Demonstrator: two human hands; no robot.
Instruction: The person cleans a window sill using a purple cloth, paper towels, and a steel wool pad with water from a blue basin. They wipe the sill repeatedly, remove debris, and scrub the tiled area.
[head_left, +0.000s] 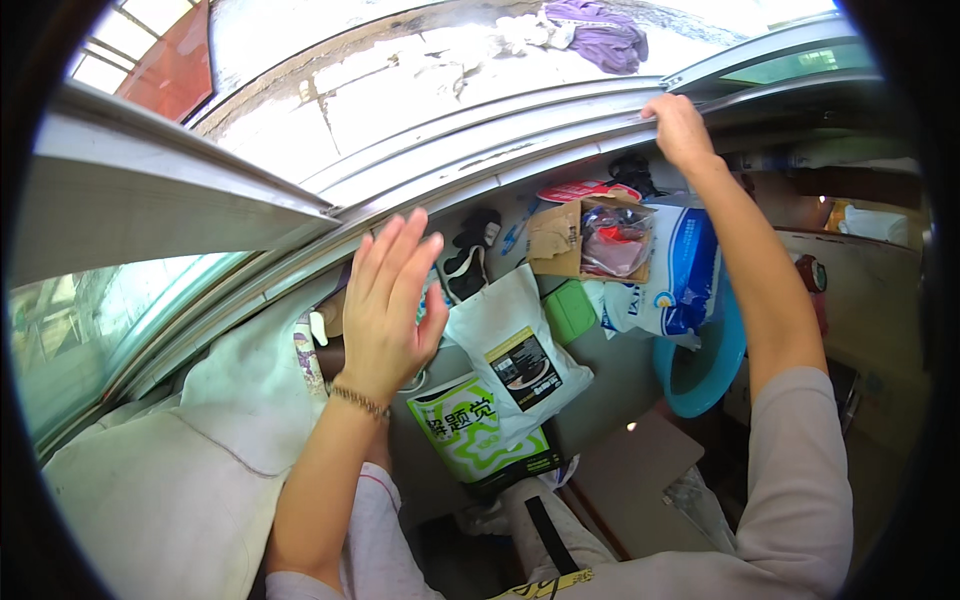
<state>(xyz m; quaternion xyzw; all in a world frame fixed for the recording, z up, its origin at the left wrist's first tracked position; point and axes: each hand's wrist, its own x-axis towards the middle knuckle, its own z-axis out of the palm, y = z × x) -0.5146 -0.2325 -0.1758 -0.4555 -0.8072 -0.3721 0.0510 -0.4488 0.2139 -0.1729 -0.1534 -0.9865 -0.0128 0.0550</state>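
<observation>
My left hand (394, 300) is raised palm outward with its fingers spread a little, in front of the window sill, and holds nothing. A beaded bracelet circles its wrist. At the upper right my right hand (679, 127) rests with bent fingers at the metal window track (495, 146), by the corner of the sliding window frame (757, 49); whether the fingers grip the frame does not show. Below and between my arms lie a white plastic bag (480, 315) with a dark label and a green and white printed packet (450, 442).
An opened cardboard box (553, 232), a blue and white package (682, 262), a green case (570, 311) and a blue basin (701, 397) are on the right. Pale fabric (180, 465) covers the left side. Purple cloth (604, 37) lies outside the window.
</observation>
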